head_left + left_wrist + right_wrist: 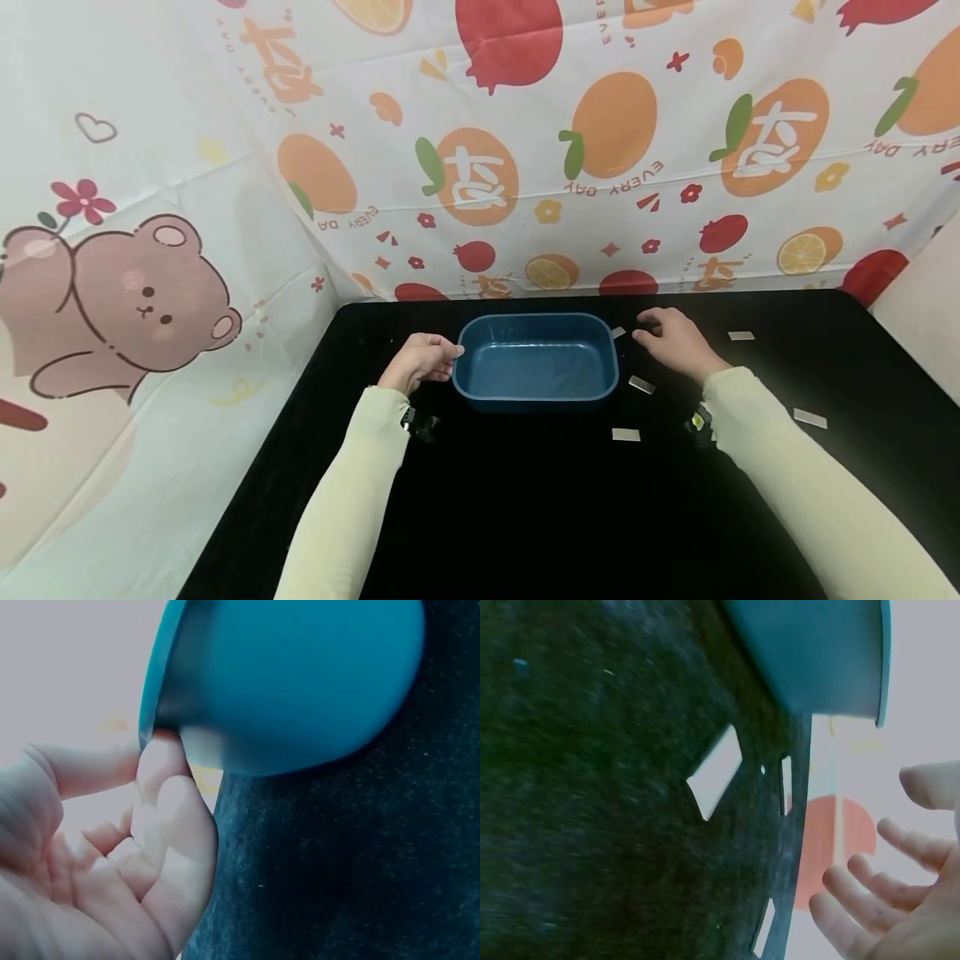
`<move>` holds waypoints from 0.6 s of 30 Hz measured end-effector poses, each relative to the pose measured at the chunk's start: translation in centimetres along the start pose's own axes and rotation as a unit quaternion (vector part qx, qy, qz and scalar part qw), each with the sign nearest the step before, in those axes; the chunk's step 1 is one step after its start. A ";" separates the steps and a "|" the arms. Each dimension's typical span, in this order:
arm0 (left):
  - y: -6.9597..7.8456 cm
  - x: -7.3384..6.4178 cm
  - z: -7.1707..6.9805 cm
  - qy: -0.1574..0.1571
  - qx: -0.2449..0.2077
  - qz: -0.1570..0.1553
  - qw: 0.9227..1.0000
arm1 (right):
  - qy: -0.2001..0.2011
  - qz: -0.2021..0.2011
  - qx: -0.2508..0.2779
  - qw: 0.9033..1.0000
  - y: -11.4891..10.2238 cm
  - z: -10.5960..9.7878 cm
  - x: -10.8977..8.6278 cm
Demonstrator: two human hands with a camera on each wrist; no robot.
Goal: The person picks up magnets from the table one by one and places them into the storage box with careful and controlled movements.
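Note:
A blue rectangular basin (535, 371) with rounded corners stands on the black tabletop. My left hand (422, 360) pinches its left rim between thumb and fingers; the left wrist view shows the thumb at the rim of the basin (300, 682) and the fingertips beneath it. Off the basin's right side, my right hand (678, 343) hovers with relaxed, slightly bent fingers and nothing in them. In the right wrist view those fingers (866, 896) are spread apart from the basin (817, 652). A small pale flat piece (642, 384) lies on the table between that hand and the basin.
More pale flat pieces lie on the black table (525, 508): one in front of the basin's right corner (626, 434), one behind the right hand (741, 336), one by the right sleeve (810, 418). A fruit-printed cloth (517, 242) hangs behind the table.

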State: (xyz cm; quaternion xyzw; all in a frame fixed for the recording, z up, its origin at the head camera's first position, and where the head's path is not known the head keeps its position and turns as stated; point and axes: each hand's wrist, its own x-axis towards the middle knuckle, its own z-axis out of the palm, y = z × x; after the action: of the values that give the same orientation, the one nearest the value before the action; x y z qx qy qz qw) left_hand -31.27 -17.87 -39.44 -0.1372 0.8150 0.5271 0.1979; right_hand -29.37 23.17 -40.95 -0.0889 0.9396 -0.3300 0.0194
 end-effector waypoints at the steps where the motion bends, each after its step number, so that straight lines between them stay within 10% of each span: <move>1: 0.0 0.0 -0.1 -0.001 0.000 -0.004 1.000 | -0.001 -0.001 -0.002 1.000 0.0 0.0 0.3; 18: -0.5 0.1 0.1 -0.003 -0.017 0.006 1.000 | -0.009 0.011 -0.048 0.999 0.4 1.3 3.6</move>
State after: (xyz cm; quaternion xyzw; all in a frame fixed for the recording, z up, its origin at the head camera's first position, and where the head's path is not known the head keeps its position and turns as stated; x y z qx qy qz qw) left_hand -31.14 -17.98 -39.91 -0.1338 0.8062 0.5424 0.1949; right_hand -32.87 22.02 -42.12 -0.0823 0.9551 -0.2833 0.0272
